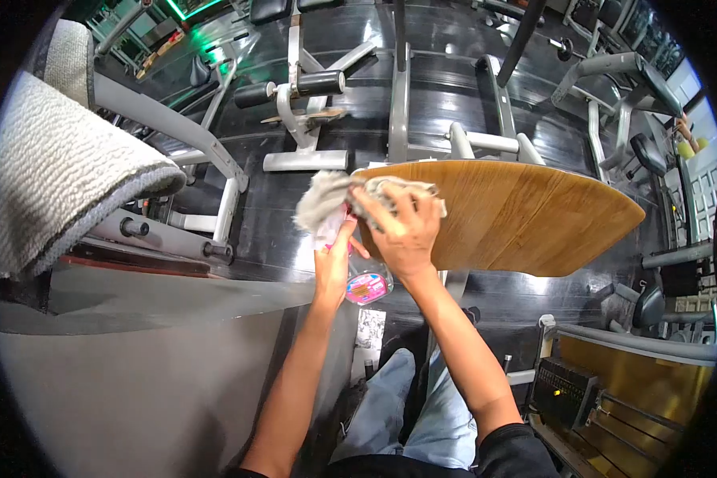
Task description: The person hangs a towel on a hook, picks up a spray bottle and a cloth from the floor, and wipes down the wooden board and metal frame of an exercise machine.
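Head view: right hand clutched bunched cloth over left end of wooden board. Left hand wrapped spray bottle near its top, just beside board; exact finger hold blurred, trigger perhaps behind cloth. Likely risks: loosened left grip dropping bottle, careless swing knocking board's edge. Board: smooth, brown-grained, curved. Beyond board: gym machine, glossy dark floor. Left of board: white towelling.
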